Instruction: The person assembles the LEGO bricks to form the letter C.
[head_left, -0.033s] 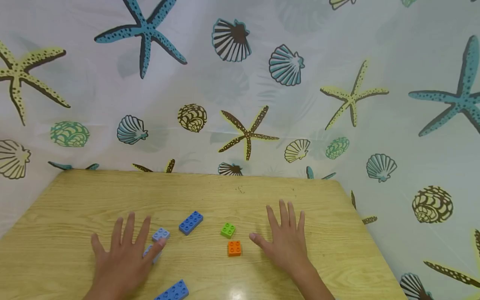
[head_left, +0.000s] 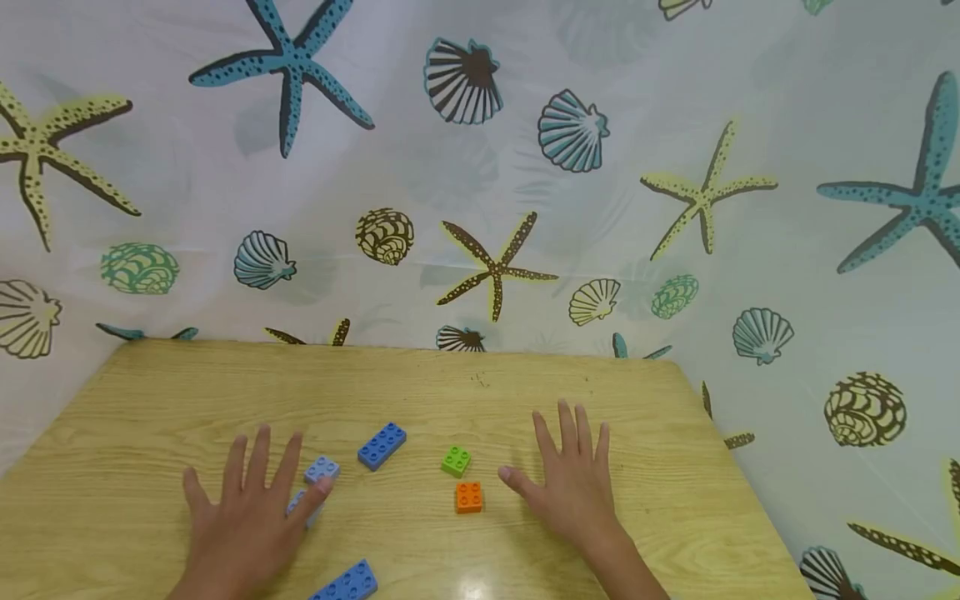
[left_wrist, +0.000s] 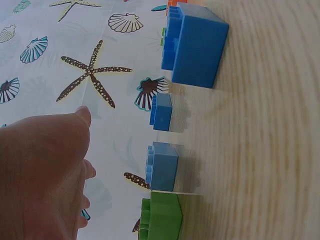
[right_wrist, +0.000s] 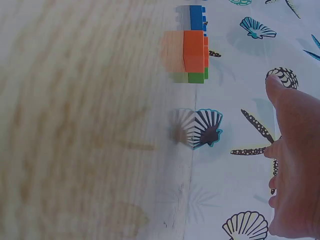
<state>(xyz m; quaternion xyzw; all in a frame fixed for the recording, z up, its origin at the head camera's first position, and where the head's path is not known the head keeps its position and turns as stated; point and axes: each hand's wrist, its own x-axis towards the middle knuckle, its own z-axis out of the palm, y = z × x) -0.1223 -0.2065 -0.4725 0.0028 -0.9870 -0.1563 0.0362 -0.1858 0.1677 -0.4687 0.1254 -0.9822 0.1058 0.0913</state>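
Note:
My left hand (head_left: 243, 521), fingers spread, hovers over the left part of the table and holds nothing. By its thumb are a pale blue brick (head_left: 322, 469) and another blue brick (head_left: 306, 505), the latter partly covered by the thumb. In the left wrist view a green brick (left_wrist: 164, 217) stands near the lower edge. Also spread and holding nothing, my right hand (head_left: 573, 492) is over the table right of an orange brick (head_left: 468, 497) and a lime green brick (head_left: 456, 461). Both wrist views show a gap between hand and tabletop.
A long blue brick (head_left: 382, 446) lies mid-table, and another long blue brick (head_left: 347, 582) is cut off by the head view's lower edge. The wooden table (head_left: 420, 383) ends at a shell-and-starfish cloth (head_left: 337, 175) behind and to the right.

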